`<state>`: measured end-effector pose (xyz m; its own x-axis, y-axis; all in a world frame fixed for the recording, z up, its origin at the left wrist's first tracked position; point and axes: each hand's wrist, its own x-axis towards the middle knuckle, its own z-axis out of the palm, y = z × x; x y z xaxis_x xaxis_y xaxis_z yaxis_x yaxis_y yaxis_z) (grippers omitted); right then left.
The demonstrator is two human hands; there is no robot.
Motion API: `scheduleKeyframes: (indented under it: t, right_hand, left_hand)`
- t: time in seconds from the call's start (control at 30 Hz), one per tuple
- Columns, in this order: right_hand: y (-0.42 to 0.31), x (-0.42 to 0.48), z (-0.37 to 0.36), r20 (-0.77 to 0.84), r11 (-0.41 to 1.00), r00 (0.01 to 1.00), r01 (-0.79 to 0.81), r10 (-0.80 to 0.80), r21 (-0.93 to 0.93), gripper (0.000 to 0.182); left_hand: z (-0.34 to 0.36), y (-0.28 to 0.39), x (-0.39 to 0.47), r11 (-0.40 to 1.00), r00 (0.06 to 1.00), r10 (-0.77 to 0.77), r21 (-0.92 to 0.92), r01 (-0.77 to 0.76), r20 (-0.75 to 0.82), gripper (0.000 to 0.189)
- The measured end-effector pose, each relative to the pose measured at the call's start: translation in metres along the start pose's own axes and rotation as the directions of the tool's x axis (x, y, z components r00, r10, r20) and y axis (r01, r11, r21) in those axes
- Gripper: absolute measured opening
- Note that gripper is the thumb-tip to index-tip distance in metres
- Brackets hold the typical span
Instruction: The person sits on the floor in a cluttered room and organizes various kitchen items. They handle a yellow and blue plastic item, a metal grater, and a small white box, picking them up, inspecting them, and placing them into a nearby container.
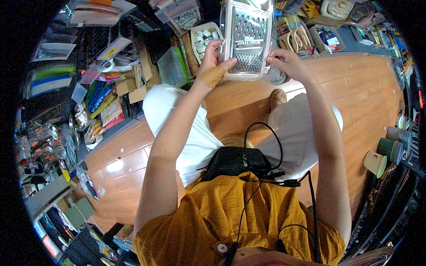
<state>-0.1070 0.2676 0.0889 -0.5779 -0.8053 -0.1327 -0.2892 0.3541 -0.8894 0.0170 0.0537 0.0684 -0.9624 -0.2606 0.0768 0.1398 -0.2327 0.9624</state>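
A flat metal grater with a white frame (249, 40), wrapped in clear plastic, is held up at the top centre, in front of the shelves. My left hand (216, 65) grips its left edge, thumb over the front; a tan bandage or tape covers the base of that thumb. At the right edge, my right hand (288, 63) pinches the clear wrapping between thumb and fingers. Behind it on the left stands a white box of small white rolls or pieces (203, 39).
Shelves of packaged goods curve round the left and top. A clear plastic case with a green edge (173, 66) stands left of my hands. Stacked pots or buckets (375, 163) are at the right on the wooden floor (362, 86). Black cables (281, 149) hang over my lap.
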Motion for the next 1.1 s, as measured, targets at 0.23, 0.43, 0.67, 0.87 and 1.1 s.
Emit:
scheduleKeyframes:
  t: [0.23,0.43,0.67,0.87,1.1]
  right_hand:
    - [-0.016,-0.005,-0.003,0.025,0.977,0.997,-0.063,0.070,-0.203,0.020]
    - [-0.025,-0.008,-0.013,-0.070,0.989,0.996,0.049,-0.059,-0.137,0.018]
    - [-0.034,-0.017,-0.043,0.248,0.992,0.961,-0.128,0.120,0.016,0.013]
    - [-0.056,0.000,0.006,-0.122,0.916,0.924,0.329,-0.362,-0.228,0.033]
    - [-0.054,0.023,0.043,0.100,0.853,0.986,0.165,-0.133,-0.496,0.051]
  left_hand:
    - [-0.025,0.024,0.000,0.999,0.998,-0.043,0.030,0.045,-0.048,0.054]
    - [-0.052,0.057,-0.015,0.996,0.997,-0.062,-0.062,0.059,-0.041,0.053]
    - [-0.051,0.056,-0.017,0.928,0.894,-0.351,0.228,0.293,0.280,0.048]
    - [-0.032,0.032,-0.006,0.835,0.832,-0.411,0.521,0.179,0.373,0.044]
    - [-0.012,0.025,0.006,0.760,0.831,-0.407,0.645,0.077,0.380,0.047]
